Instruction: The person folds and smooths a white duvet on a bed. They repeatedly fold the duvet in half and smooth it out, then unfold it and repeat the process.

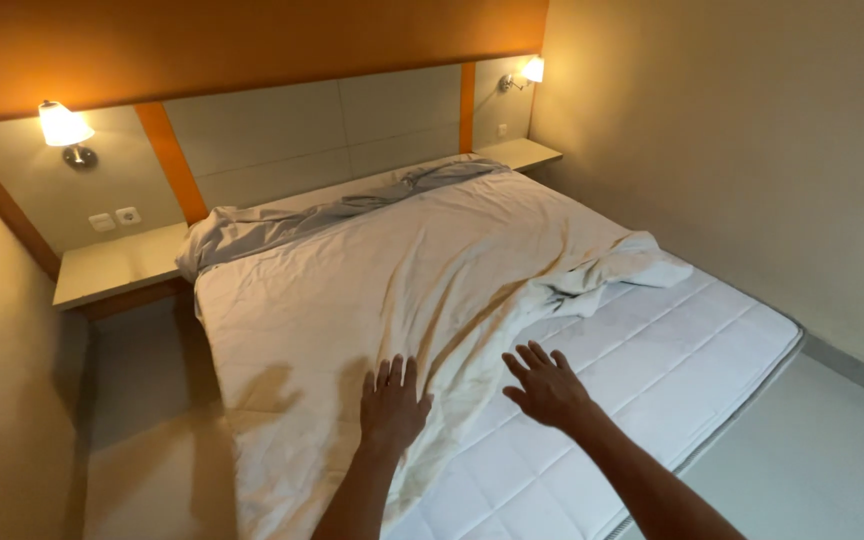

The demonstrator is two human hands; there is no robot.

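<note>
Both hands are spread flat, fingers wide. The left hand (392,405) rests on the white sheet (372,290). The right hand (545,385) hovers near the sheet's edge over the bare mattress (672,360).

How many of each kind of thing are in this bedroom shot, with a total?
Hands: 2, left hand and right hand
White sheet: 1
Mattress: 1
Wall lamps: 2
Bedside shelves: 2
Total: 8

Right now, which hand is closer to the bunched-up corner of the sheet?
Right. The right hand is just below the bunched corner; the left hand lies farther away, flat on the white sheet.
</note>
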